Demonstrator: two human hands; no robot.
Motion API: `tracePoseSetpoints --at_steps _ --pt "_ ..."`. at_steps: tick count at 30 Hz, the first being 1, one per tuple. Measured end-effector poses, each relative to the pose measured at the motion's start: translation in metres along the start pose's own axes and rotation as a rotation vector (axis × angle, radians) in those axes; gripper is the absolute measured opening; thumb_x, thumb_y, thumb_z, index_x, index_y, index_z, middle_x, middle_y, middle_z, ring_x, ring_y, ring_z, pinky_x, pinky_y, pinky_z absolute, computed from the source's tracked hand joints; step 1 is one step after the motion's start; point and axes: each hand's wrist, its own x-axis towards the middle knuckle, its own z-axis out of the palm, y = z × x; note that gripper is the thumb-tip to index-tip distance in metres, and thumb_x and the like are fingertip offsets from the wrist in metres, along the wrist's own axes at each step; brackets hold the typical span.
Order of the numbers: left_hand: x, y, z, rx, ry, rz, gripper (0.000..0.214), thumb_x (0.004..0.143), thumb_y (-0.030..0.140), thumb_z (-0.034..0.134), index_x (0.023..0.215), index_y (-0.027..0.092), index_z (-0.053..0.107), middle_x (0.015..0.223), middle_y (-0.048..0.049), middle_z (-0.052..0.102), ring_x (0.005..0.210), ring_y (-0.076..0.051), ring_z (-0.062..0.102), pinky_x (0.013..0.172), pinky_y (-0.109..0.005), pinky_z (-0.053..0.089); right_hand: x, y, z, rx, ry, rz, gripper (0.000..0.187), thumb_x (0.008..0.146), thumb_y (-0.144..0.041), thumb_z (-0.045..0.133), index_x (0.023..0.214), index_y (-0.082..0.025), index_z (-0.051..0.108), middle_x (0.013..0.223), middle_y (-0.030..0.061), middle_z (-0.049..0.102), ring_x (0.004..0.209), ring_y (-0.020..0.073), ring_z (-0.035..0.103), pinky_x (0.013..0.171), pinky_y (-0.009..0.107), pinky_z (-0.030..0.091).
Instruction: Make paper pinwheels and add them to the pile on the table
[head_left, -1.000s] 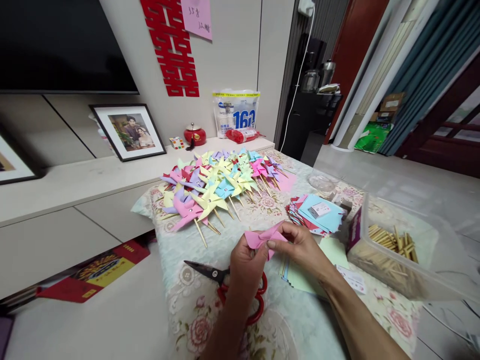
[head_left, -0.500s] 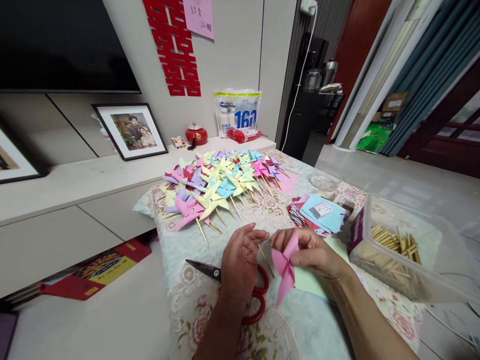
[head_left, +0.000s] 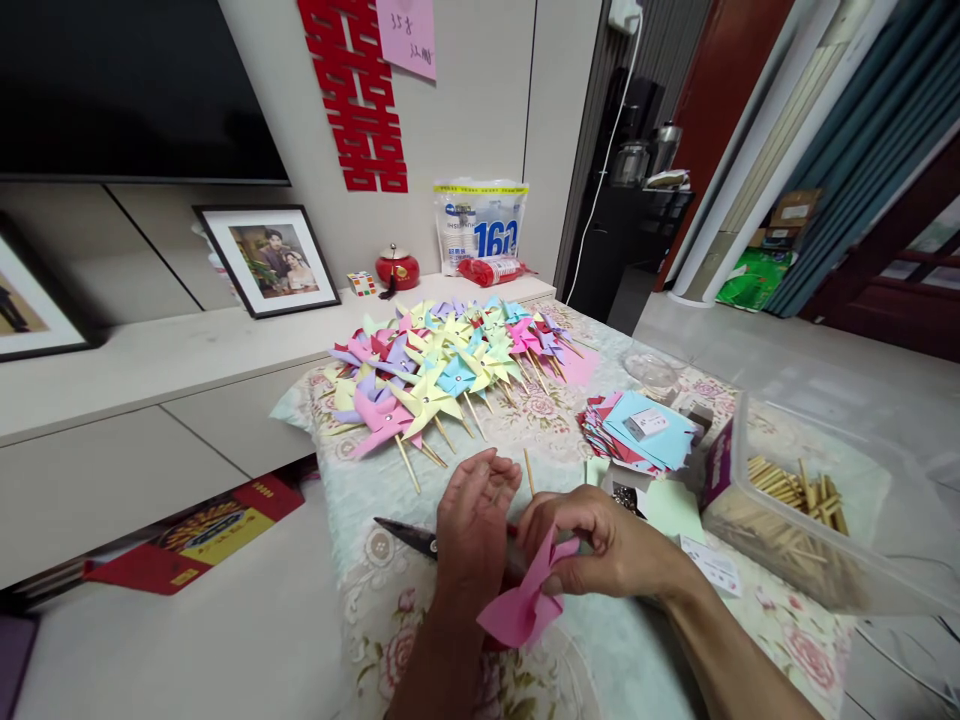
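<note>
My right hand (head_left: 604, 545) pinches a folded pink paper pinwheel (head_left: 525, 605) between thumb and fingers. Just left of it is my left hand (head_left: 474, 515), palm turned inward and fingers loosely extended, with nothing visible in it. A thin wooden stick (head_left: 529, 470) pokes up behind my right hand; its lower end is hidden. Scissors (head_left: 409, 536) lie on the cloth under my left hand, their blades pointing left and their red handles mostly covered. Close behind my right hand lie pale green paper (head_left: 675, 508) and a small container of dark shiny bits (head_left: 626, 497).
Finished pinwheels (head_left: 427, 375) in several colours are heaped at the table's far side. Paper squares (head_left: 637, 430) with a small box (head_left: 646, 424) on top lie to the right. Beyond them, a clear plastic bin (head_left: 787, 570) holds short sticks (head_left: 802, 490). A floral cloth (head_left: 390, 600) covers the table.
My right hand has moved left and down with the pink pinwheel, which now tilts in front of the scissor handles. The small container behind that hand has come into view. My left hand has barely shifted.
</note>
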Motion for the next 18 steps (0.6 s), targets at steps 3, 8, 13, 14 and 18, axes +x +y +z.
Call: tracePoseSetpoints --at_steps 3,8,13,14,18 --pt "-0.001 -0.001 0.003 0.031 0.012 -0.142 0.033 0.068 0.034 0.083 0.093 0.017 0.07 0.088 -0.0049 0.071 0.077 -0.015 0.067 0.074 -0.028 0.054 0.002 -0.004 0.004 -0.048 -0.009 -0.027 0.012 0.083 -0.03 0.075 0.087 -0.019 0.078 0.086 0.0049 0.073 0.084 0.0187 0.067 0.082 0.031 0.052" --pt "-0.008 0.001 0.011 0.115 -0.087 -0.286 0.042 0.063 0.039 0.087 0.092 0.014 0.072 0.075 -0.0031 0.068 0.063 -0.013 0.062 0.059 -0.024 0.048 0.003 -0.003 0.007 -0.062 -0.06 -0.003 0.015 0.082 -0.033 0.075 0.083 -0.019 0.076 0.086 0.0043 0.073 0.082 0.018 0.068 0.079 0.029 0.052" --pt "-0.005 -0.002 0.008 0.096 -0.076 -0.217 0.041 0.062 0.033 0.086 0.096 0.014 0.074 0.07 0.0008 0.064 0.057 -0.009 0.056 0.056 -0.021 0.044 -0.001 -0.001 0.001 0.003 -0.144 0.038 0.017 0.082 -0.035 0.075 0.086 -0.018 0.077 0.087 0.0046 0.074 0.084 0.0183 0.067 0.08 0.03 0.053" --pt "-0.004 -0.003 0.007 0.108 -0.066 -0.186 0.039 0.062 0.032 0.085 0.095 0.014 0.075 0.07 0.0006 0.064 0.056 -0.008 0.056 0.055 -0.021 0.043 -0.003 -0.001 -0.001 0.025 -0.138 0.055 0.017 0.083 -0.034 0.075 0.088 -0.018 0.077 0.087 0.0046 0.074 0.083 0.018 0.067 0.079 0.029 0.053" --pt "-0.004 -0.003 0.008 0.168 -0.042 -0.137 0.039 0.058 0.032 0.086 0.091 0.013 0.076 0.068 -0.0003 0.065 0.048 -0.006 0.05 0.044 -0.019 0.034 -0.011 0.003 -0.012 0.142 0.022 0.064 0.013 0.082 -0.029 0.078 0.088 -0.017 0.076 0.083 0.0039 0.071 0.078 0.0171 0.064 0.074 0.03 0.051"
